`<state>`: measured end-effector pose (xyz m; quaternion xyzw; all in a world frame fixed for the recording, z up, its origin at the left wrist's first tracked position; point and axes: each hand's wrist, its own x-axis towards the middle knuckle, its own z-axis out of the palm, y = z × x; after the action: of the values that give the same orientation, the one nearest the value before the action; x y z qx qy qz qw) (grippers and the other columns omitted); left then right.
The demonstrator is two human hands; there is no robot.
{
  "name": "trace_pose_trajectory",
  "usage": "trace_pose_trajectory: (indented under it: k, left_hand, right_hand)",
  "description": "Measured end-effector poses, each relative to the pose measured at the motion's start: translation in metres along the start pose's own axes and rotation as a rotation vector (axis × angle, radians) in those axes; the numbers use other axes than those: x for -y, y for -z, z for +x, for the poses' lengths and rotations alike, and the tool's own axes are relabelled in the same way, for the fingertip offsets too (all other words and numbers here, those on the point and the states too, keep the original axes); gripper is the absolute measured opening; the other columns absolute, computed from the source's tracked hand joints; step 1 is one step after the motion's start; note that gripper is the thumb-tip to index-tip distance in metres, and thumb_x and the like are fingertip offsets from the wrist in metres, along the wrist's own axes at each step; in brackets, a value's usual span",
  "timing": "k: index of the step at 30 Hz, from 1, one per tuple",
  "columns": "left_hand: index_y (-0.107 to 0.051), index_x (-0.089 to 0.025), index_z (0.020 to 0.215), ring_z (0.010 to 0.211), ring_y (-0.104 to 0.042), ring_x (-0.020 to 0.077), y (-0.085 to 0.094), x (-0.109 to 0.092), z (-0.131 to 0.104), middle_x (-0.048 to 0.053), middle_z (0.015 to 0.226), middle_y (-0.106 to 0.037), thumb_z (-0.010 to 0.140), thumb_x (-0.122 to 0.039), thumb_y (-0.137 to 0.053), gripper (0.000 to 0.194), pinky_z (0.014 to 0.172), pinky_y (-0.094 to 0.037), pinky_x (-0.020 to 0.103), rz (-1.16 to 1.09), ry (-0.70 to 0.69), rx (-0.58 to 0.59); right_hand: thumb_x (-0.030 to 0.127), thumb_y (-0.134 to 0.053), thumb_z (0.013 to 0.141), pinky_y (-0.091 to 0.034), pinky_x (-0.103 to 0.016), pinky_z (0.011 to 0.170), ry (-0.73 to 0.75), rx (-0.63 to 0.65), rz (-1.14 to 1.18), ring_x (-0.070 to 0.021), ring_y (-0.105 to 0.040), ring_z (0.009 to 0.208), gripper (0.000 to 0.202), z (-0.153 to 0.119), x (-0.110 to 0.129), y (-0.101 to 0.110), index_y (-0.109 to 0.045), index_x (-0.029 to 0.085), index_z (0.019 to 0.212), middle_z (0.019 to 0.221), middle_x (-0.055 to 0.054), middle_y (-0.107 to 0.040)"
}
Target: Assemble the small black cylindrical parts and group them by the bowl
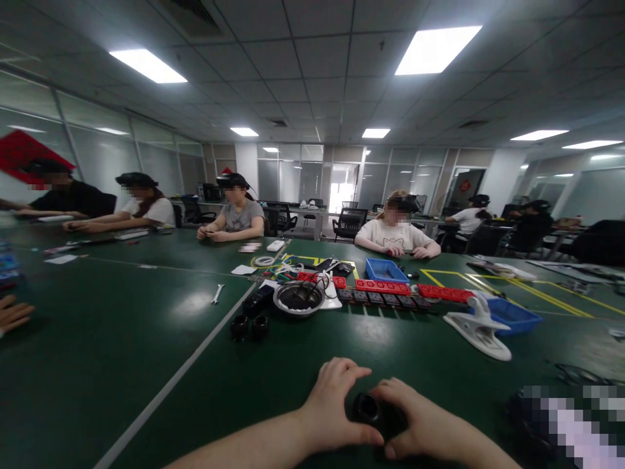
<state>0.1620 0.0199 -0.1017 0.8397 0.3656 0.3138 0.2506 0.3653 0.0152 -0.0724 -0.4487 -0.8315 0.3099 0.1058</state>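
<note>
One green tabletop [273, 384] spreads beneath the left hand [326, 407], fingers and thumb parted, and the right hand [422, 413], fingers curved; whether they grip, I cannot tell. Between them sits a short black hollow cylinder [361, 408], mouth upward, beside the left thumb's crook.

The worktop [195, 365] is dark green, striped with yellow tape [434, 277] and a pale grey line [180, 374]. Power strips [383, 286] show red, the trays [512, 316] blue, the big clip [481, 329] white, and the small cylinder [367, 408] glossy black. The wrench [217, 294] is silver.
</note>
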Motion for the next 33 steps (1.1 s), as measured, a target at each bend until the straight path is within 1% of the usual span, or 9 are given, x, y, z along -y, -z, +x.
trace_pose_trajectory:
  k: [3,9,13,17,21,24,28,30,33]
  left_hand:
    - [-0.046,-0.025,0.117,0.103,-0.041,0.0259,0.002,0.001,-0.002,0.007,0.110,-0.047,0.049,-0.059,-0.069,0.079,0.091,-0.033,0.041,0.033,-0.016,0.005]
    - [-0.055,-0.025,0.105,0.092,-0.048,0.0205,0.001,-0.001,-0.005,0.003,0.098,-0.055,0.061,-0.052,-0.066,0.052,0.084,-0.036,0.034,0.073,-0.053,0.043]
    - [-0.055,-0.023,0.105,0.092,-0.049,0.0202,0.000,-0.001,-0.005,0.003,0.097,-0.056,0.059,-0.053,-0.067,0.056,0.084,-0.036,0.033,0.051,-0.056,0.031]
    - [-0.047,-0.021,0.115,0.097,-0.048,0.0218,0.004,0.000,-0.008,0.005,0.106,-0.054,0.058,-0.052,-0.068,0.068,0.088,-0.035,0.035,0.026,-0.060,0.029]
    - [-0.054,-0.023,0.105,0.092,-0.050,0.0183,0.006,0.000,-0.009,0.001,0.099,-0.056,0.065,-0.042,-0.067,0.047,0.085,-0.036,0.031,-0.004,-0.084,0.066]
    - [-0.056,-0.021,0.098,0.088,-0.051,0.0178,0.004,-0.002,-0.009,0.001,0.094,-0.055,0.061,-0.040,-0.071,0.044,0.079,-0.038,0.029,-0.023,-0.014,0.042]
    - [-0.056,-0.018,0.087,0.084,-0.049,0.0190,-0.003,-0.008,-0.010,0.001,0.088,-0.053,0.055,-0.040,-0.073,0.043,0.072,-0.038,0.029,0.021,0.195,-0.063]
    - [-0.055,-0.018,0.086,0.082,-0.048,0.0192,-0.005,-0.010,-0.010,0.001,0.087,-0.052,0.054,-0.039,-0.073,0.042,0.071,-0.038,0.030,0.044,0.250,-0.093]
    - [-0.056,-0.018,0.087,0.082,-0.048,0.0186,-0.004,-0.010,-0.009,0.001,0.087,-0.052,0.057,-0.035,-0.072,0.039,0.072,-0.037,0.029,0.018,0.249,-0.092]
  right_hand:
    - [0.027,-0.074,0.050,-0.037,-0.033,0.080,0.014,0.011,0.035,-0.0231,-0.047,0.092,0.053,0.001,0.002,-0.003,-0.058,0.021,0.101,0.098,-0.003,-0.055]
    - [0.024,-0.071,0.055,-0.037,-0.029,0.071,0.025,-0.039,0.019,-0.0197,-0.049,0.082,0.040,0.008,-0.001,-0.016,-0.060,0.019,0.093,0.087,-0.001,-0.056]
    - [0.030,-0.070,0.058,-0.037,-0.027,0.068,0.057,-0.113,-0.017,-0.0183,-0.049,0.077,0.031,0.011,-0.004,-0.025,-0.061,0.017,0.085,0.080,-0.001,-0.056]
    - [0.031,-0.070,0.058,-0.037,-0.027,0.067,0.064,-0.106,-0.015,-0.0179,-0.049,0.076,0.032,0.009,-0.002,-0.023,-0.060,0.016,0.085,0.082,-0.001,-0.056]
    - [0.029,-0.070,0.058,-0.036,-0.026,0.067,0.077,-0.095,-0.037,-0.0180,-0.049,0.078,0.031,0.007,0.002,-0.020,-0.060,0.018,0.085,0.081,0.000,-0.056]
    - [0.030,-0.070,0.058,-0.035,-0.024,0.062,0.021,-0.141,-0.067,-0.0169,-0.049,0.073,0.027,0.008,0.003,-0.026,-0.059,0.017,0.079,0.077,0.000,-0.055]
    - [0.034,-0.067,0.058,-0.032,-0.024,0.056,-0.130,-0.296,-0.209,-0.0162,-0.049,0.065,0.026,0.013,0.008,-0.043,-0.053,0.016,0.071,0.071,-0.001,-0.056]
    - [0.032,-0.064,0.060,-0.033,-0.027,0.060,-0.159,-0.367,-0.314,-0.0181,-0.050,0.067,0.022,0.015,0.013,-0.049,-0.053,0.017,0.072,0.072,-0.003,-0.057]
    - [0.036,-0.063,0.062,-0.033,-0.033,0.070,-0.135,-0.418,-0.381,-0.0225,-0.051,0.076,0.026,0.016,0.016,-0.051,-0.055,0.017,0.078,0.078,-0.005,-0.059]
